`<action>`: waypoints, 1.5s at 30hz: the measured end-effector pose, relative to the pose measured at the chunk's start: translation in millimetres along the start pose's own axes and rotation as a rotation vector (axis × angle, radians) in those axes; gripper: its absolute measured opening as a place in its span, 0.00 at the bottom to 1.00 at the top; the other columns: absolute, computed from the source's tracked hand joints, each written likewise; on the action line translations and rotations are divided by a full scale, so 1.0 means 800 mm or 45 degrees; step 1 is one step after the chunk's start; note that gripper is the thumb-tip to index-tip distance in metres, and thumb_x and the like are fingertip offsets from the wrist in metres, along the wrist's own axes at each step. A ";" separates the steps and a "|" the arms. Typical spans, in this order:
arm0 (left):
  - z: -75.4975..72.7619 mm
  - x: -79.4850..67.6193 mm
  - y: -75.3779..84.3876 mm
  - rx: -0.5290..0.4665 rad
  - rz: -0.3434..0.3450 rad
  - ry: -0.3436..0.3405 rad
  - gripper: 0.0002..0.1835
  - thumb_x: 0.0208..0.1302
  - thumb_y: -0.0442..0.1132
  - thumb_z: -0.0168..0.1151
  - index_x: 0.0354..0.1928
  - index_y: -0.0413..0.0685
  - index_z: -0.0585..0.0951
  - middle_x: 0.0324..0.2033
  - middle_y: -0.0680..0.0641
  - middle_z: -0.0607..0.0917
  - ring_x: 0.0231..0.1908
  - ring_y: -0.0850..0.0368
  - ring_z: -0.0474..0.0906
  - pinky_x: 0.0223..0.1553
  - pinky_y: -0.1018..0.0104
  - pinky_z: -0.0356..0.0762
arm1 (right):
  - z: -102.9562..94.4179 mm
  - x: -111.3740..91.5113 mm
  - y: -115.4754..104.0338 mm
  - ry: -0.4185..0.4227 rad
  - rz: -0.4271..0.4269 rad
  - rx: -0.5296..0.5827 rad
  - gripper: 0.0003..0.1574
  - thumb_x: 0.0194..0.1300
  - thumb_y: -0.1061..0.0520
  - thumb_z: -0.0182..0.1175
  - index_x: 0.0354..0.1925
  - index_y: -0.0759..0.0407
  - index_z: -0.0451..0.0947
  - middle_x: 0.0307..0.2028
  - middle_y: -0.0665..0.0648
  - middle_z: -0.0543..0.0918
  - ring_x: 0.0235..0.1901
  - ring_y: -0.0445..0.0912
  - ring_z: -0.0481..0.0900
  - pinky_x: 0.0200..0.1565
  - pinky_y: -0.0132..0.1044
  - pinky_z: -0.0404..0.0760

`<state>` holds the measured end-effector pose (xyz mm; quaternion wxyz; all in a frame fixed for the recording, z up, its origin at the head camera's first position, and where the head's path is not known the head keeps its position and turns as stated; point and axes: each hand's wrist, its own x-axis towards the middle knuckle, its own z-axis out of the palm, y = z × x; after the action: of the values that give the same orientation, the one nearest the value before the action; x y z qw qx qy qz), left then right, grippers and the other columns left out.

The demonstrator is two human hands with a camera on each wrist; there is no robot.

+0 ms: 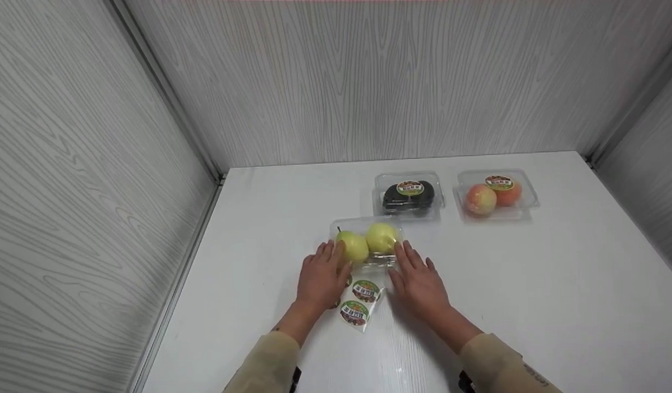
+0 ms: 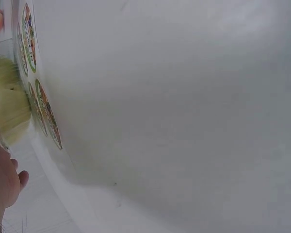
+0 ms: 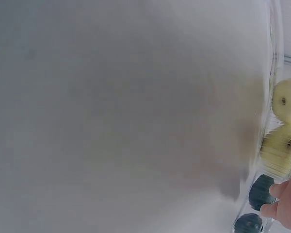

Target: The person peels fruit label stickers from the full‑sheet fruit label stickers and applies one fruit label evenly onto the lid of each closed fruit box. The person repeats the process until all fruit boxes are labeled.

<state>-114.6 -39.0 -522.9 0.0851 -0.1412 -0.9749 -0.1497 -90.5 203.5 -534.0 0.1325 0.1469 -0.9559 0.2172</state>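
Note:
Two yellow-green pears (image 1: 353, 248) sit side by side in a clear plastic box (image 1: 379, 261) near the middle of the table. My left hand (image 1: 320, 278) lies at the box's left near corner, and my right hand (image 1: 421, 284) at its right near side. Both hands have their fingers extended forward against the box. Between my hands, just in front of the box, lies a sheet of round fruit stickers (image 1: 363, 305), its left part covered by my left hand. In the right wrist view, my right fingers (image 3: 280, 188) overlap the box's edge.
Behind stands a clear box of dark fruit (image 1: 409, 195) with a round label on its lid. Right of that is a labelled clear box with two peach-like fruits (image 1: 482, 200). Grey wood-grain panels (image 1: 357, 82) enclose the white table (image 1: 248, 218) at the back and sides.

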 end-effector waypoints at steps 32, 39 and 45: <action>0.018 0.023 0.056 0.049 0.095 -0.022 0.32 0.83 0.59 0.48 0.78 0.48 0.70 0.73 0.40 0.75 0.73 0.42 0.70 0.67 0.45 0.72 | -0.029 -0.025 0.048 -0.008 0.112 0.016 0.40 0.82 0.48 0.54 0.81 0.65 0.60 0.78 0.68 0.64 0.76 0.62 0.65 0.70 0.70 0.63; 0.020 0.026 0.063 0.035 0.102 -0.017 0.32 0.83 0.58 0.48 0.78 0.48 0.70 0.73 0.40 0.74 0.73 0.43 0.70 0.68 0.46 0.71 | -0.033 -0.026 0.056 0.007 0.109 0.006 0.40 0.82 0.49 0.54 0.81 0.65 0.60 0.78 0.68 0.64 0.76 0.63 0.65 0.70 0.70 0.63; 0.023 0.028 0.068 0.029 0.115 -0.010 0.32 0.83 0.58 0.49 0.78 0.48 0.71 0.73 0.40 0.75 0.74 0.43 0.70 0.67 0.46 0.72 | -0.035 -0.028 0.060 0.029 0.108 0.018 0.39 0.81 0.49 0.56 0.80 0.66 0.61 0.77 0.69 0.65 0.75 0.64 0.66 0.69 0.71 0.64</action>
<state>-122.0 22.2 -521.0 0.0898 -0.1848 -0.9695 -0.1339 -80.9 262.7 -534.7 0.1332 0.1048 -0.9581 0.2309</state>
